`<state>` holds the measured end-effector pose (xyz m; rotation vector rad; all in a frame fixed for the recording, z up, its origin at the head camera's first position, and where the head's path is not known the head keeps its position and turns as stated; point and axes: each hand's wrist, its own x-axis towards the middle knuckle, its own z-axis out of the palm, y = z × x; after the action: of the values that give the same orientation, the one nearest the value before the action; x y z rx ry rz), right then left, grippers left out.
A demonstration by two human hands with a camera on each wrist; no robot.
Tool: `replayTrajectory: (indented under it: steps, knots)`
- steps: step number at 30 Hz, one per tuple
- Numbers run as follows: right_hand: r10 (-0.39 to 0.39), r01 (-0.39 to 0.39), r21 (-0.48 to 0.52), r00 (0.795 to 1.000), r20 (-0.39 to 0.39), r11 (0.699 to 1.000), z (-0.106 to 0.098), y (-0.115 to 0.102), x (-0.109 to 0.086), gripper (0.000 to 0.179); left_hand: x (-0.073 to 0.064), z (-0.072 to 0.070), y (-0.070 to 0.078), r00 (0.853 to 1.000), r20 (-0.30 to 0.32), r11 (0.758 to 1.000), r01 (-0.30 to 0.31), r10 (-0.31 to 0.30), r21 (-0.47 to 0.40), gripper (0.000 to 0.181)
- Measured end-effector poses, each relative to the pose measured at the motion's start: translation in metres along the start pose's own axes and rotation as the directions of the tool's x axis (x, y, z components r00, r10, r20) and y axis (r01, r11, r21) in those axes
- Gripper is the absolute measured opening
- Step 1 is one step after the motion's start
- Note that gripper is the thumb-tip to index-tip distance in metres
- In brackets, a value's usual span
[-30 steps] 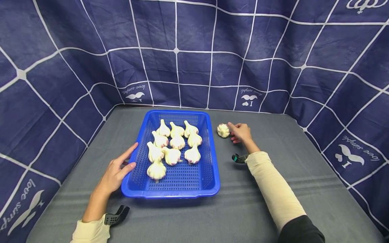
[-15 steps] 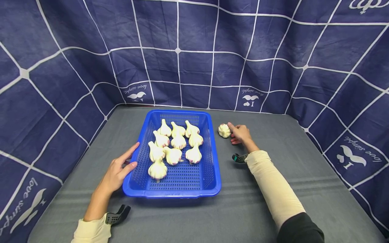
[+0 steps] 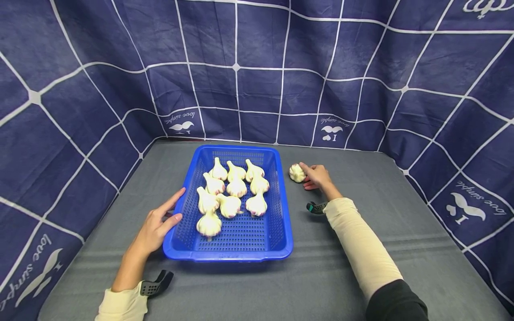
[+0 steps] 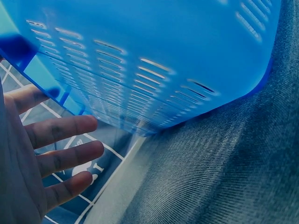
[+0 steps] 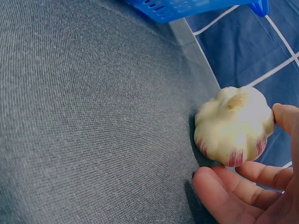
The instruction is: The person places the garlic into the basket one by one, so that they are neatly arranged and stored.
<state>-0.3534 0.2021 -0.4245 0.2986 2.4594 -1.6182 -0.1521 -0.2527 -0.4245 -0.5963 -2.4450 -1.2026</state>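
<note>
A blue perforated plastic basket (image 3: 225, 256) stands on the grey cloth, holding several white garlic bulbs (image 3: 209, 224) with purplish marks. My left hand (image 3: 154, 225) lies against the basket's left side, thumb and index finger touching the rim. In the left wrist view its other fingers (image 4: 70, 158) stretch loosely beside the basket wall. Right of the basket, a single garlic bulb (image 3: 296, 173) rests on the cloth. My right hand (image 3: 318, 176) holds this bulb by its near side, with fingertips touching it at two places in the right wrist view. Part of the right hand is out of that view.
A dark blue curtain (image 3: 257, 89) with white grid lines rises behind and on both sides. Grey cloth (image 3: 257, 290) covers the surface around the basket. A black band (image 3: 156, 284) sits on the left wrist, and another band (image 3: 316, 208) on the right.
My right hand has edged left onto the loose garlic bulb, which has turned slightly in place. The left hand stays at the basket's rim. The whole head view has shifted a little.
</note>
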Motion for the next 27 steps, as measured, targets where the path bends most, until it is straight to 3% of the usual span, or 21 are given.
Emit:
replayTrajectory:
  steps: [5,16,27]
  knots:
    - [-0.023,0.024,0.053,1.0,-0.01,0.998,0.001,0.001,-0.001,0.057,0.001,0.001,0.001,1.0,-0.002,1.0,0.019,-0.019,-0.005,0.058]
    - [-0.137,0.139,0.104,0.99,-0.026,0.985,0.001,0.008,-0.001,0.061,0.001,0.001,0.0,1.0,-0.002,1.0,-0.023,0.023,0.02,0.058]
    - [-0.169,0.169,0.146,0.986,-0.012,0.975,0.001,0.011,-0.003,0.06,0.001,0.001,-0.003,1.0,0.001,1.0,-0.028,0.028,0.008,0.058]
